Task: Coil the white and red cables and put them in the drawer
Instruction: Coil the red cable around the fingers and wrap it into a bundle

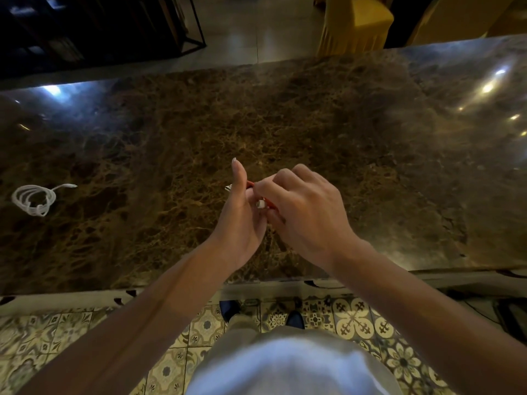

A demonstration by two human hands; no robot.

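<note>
Both hands met above desk (328,132) centre: left hand (242,220) thumb up, right hand (305,212) knuckles up, both pinched on red cable (269,205). White cable (33,199) lay coiled far left.

Brown veined marble counter (313,124), white cable (33,199), red cable (250,183).

Glossy brown veined marble countertop (285,124), ceiling lights mirrored at its right. Patterned cream-and-blue floor tiles (353,317) below. Beyond: yellow fabric-covered chairs (356,21), black metal-framed shelving (99,27), pale polished floor (256,32).
</note>
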